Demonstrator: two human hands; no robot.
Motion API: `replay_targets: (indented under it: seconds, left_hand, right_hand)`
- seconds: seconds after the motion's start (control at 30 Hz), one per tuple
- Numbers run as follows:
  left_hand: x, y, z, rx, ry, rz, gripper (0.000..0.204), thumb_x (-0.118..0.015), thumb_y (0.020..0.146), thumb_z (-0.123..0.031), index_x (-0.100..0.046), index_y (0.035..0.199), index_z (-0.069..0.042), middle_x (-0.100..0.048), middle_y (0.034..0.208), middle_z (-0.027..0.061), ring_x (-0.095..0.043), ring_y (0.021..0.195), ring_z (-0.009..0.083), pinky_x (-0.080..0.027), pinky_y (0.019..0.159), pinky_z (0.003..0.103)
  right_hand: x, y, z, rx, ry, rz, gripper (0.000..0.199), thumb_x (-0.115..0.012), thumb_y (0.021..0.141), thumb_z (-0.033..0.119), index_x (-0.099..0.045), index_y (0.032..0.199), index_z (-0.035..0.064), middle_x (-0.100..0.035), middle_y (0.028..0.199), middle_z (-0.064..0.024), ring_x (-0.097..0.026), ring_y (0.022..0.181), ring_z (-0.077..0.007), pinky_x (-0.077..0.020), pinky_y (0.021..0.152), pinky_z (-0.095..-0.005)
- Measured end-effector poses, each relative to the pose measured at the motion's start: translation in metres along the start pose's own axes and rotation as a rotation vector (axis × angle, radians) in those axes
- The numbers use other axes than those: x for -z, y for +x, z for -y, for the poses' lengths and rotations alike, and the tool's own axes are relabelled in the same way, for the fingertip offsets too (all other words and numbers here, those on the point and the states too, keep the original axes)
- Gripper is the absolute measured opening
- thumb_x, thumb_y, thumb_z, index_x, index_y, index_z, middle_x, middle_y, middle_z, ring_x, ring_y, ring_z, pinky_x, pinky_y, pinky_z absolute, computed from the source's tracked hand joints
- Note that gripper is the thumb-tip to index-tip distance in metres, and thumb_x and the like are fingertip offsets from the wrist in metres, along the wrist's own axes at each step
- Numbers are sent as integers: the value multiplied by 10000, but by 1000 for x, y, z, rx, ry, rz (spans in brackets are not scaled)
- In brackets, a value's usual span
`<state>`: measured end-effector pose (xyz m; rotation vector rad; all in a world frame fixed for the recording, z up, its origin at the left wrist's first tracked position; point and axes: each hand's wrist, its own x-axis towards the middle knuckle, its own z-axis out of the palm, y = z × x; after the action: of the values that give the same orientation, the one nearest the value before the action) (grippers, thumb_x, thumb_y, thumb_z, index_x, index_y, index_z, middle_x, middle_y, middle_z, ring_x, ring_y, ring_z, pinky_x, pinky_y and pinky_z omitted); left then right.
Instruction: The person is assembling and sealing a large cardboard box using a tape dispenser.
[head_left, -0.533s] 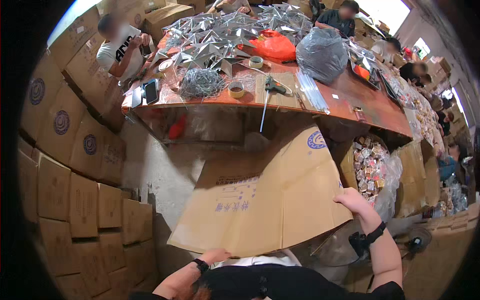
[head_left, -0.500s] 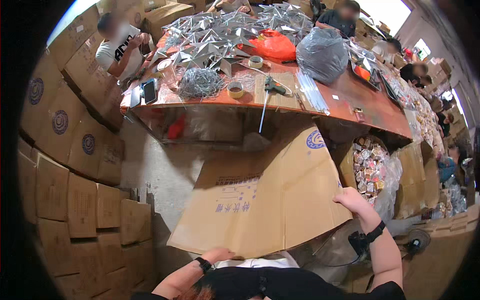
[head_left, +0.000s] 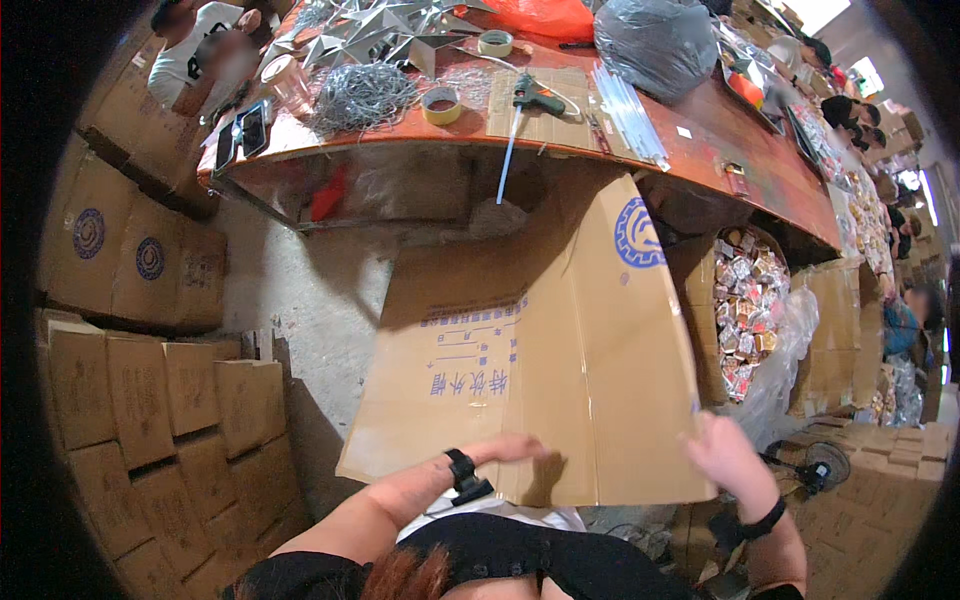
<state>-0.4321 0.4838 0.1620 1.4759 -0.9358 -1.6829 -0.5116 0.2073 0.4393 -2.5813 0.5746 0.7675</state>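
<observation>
A large flattened cardboard box (head_left: 540, 370) with blue printing and a round blue emblem leans out from the table in front of me. My left hand (head_left: 515, 448) is over its lower part, fingers stretched to the right and slightly blurred; it holds nothing, and I cannot tell whether it touches the board. At the right edge of the box, my right hand (head_left: 722, 455) closes on the cardboard, its fingertips partly hidden and blurred. Each wrist wears a black strap.
The red table (head_left: 400, 135) carries a glue gun (head_left: 530, 95), tape (head_left: 440, 105), tangled wire (head_left: 365, 98), clear sticks (head_left: 630, 115) and silver stars (head_left: 370, 35). Cartons (head_left: 140, 390) stack at left. An open box of small wrapped pieces (head_left: 745, 310) and a fan (head_left: 825, 465) stand right. Other people sit around.
My left hand has left the lower edge of the box and moved up and right across its face. My right hand has slid lower along the right edge. The view has tilted down.
</observation>
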Motion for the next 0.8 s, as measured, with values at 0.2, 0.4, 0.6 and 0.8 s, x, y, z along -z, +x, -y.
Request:
replay_targets:
  seconds: [0.2,0.4,0.6,0.8]
  left_hand:
    - [127,47,-78,-238,404,-1008,606,-503,892,-467,-431,1297,-21,-453,1309,250,-465,1189,376,-419,956,440]
    - [156,101,-157,130,264,-1170,1056,-719,730,-403,-61,1437,25,-377,1346,316,-474,1196,392,-414,969,426]
    - [175,87,-89,328,-383,-1209,802,-678,711,-214,-261,1329,82,-618,1067,243,-616,1013,338,-477,863,400]
    - [170,-19,23,84,-587,-1180,89,-635,759,-95,-636,818,-29,-607,788,33,-577,717,169,-451,618,354]
  right_hand:
    - [-71,-28,46,191,-325,82,325,-533,814,227,-572,898,-85,-609,614,-192,-630,557,-329,-515,518,-427]
    - [-137,-45,66,231,-337,121,331,-485,831,167,-543,933,-142,-610,592,-167,-622,504,-277,-502,466,-382]
    - [-107,-40,52,352,-265,156,373,-464,789,62,-490,1057,-196,-626,641,-188,-642,555,-296,-513,498,-385]
    - [-125,-16,73,628,-361,138,177,-475,792,74,-519,853,-86,-612,604,-173,-638,550,-297,-508,487,-368]
